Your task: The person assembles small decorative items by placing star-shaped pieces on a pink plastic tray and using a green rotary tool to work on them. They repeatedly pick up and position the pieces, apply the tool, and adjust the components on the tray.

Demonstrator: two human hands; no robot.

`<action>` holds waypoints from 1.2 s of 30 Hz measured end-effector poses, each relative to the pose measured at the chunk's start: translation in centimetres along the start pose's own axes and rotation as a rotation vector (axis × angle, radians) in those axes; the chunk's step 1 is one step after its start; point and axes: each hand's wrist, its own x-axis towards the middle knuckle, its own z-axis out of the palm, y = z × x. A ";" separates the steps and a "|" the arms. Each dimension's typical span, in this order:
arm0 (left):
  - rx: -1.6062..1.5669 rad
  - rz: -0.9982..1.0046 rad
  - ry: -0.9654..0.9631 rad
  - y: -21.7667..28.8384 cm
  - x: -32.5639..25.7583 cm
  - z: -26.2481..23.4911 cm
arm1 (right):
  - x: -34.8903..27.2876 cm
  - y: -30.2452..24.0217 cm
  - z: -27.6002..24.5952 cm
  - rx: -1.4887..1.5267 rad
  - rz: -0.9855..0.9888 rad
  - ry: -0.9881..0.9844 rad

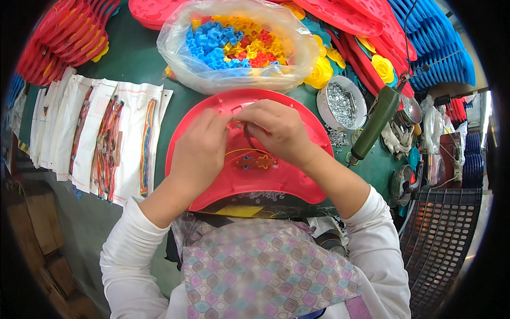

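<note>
A red half-round plastic shell [276, 181] lies on the green table in front of me, inner side up. Both my hands rest on it. My left hand [199, 151] presses on the shell's left part with its fingers curled at the middle. My right hand [276, 130] pinches thin wires [248, 139] that run down to a small orange circuit piece [257, 161] inside the shell. A yellow wire loops beside that piece.
A clear bag of blue, yellow and red plastic pieces [234, 45] lies behind the shell. A round tin of screws [341, 103] and a green electric screwdriver [374, 123] sit to the right. White bags of wire bundles [106, 141] lie left. Red and blue shells are stacked around.
</note>
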 end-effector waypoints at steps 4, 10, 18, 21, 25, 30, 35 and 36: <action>-0.115 -0.029 -0.040 -0.6 0.1 0.2 | -0.2 -0.8 0.8 0.407 0.239 0.076; -0.357 -0.140 -0.120 -0.3 0.8 -0.3 | -1.2 -0.8 0.1 0.302 0.189 0.047; -0.049 -0.015 -0.149 -0.9 0.4 -0.2 | -1.0 -0.9 -0.4 0.145 0.110 0.002; 0.159 0.060 -0.079 -0.7 0.4 0.1 | -0.4 -0.1 -0.3 0.033 0.137 -0.072; 0.231 -0.005 -0.074 -0.5 0.1 0.8 | 0.8 0.6 0.7 -0.258 -0.018 -0.131; 0.186 -0.083 -0.105 -0.9 -0.6 1.5 | 1.6 1.4 1.5 -0.321 -0.107 -0.212; 0.181 -0.091 -0.104 -0.9 -0.4 1.5 | 1.7 1.6 1.6 -0.270 -0.071 -0.268; 0.170 -0.088 -0.098 -0.8 -0.5 1.5 | 1.5 1.7 1.6 -0.269 -0.059 -0.275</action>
